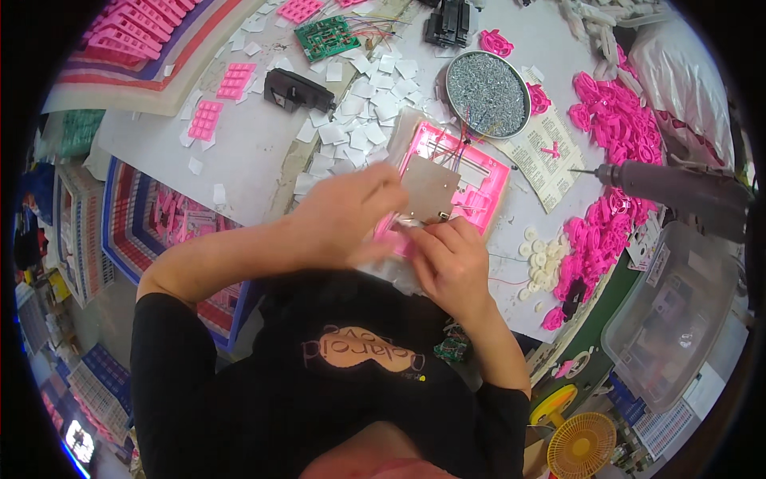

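Note:
A pink plastic housing (495,177) lies in front of me, with a flat grey metal plate (428,188) and thin metal rods set into it. Thin coloured wires (461,144) run up from its far side. My left hand (355,209) is over the housing's left near corner, its fingers smeared by motion. At the near edge my right hand (453,254) has its fingers bent and pressed together; whatever is between them is hidden. Clear plastic film (403,275) pokes out beneath the housing.
Beyond the housing stands a round tray of small screws (488,92). An electric screwdriver (674,185) points in from the right, above pink plastic parts (614,120). White washers (542,259), white paper squares (371,132), a black module (298,90) and a green circuit board (325,37) lie around.

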Demonstrator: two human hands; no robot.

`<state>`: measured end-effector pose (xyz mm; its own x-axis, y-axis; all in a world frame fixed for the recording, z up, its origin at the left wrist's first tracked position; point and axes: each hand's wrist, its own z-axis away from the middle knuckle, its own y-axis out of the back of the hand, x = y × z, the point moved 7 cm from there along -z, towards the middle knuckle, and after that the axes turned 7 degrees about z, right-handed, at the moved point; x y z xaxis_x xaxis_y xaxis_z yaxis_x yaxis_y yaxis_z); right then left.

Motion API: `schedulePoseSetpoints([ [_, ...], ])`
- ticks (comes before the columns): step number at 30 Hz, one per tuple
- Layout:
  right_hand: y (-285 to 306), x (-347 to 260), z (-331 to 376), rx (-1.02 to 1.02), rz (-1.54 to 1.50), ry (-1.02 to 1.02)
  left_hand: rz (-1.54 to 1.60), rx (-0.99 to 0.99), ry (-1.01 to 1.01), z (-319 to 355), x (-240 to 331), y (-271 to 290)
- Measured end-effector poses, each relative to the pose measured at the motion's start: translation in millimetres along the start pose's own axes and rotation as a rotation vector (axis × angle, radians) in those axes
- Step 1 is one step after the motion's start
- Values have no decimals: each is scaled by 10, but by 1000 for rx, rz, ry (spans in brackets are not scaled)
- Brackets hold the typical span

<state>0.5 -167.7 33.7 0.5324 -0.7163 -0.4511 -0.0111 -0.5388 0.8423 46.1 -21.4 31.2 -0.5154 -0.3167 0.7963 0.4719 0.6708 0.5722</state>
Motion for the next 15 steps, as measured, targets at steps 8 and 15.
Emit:
schedulePoseSetpoints([
  [8, -7, 23, 28, 31, -7, -19, 100, 318, 10, -80, -164, 391],
  [15, -64, -47, -1, -25, 111, 2, -262, -129, -321, 309, 155, -202],
])
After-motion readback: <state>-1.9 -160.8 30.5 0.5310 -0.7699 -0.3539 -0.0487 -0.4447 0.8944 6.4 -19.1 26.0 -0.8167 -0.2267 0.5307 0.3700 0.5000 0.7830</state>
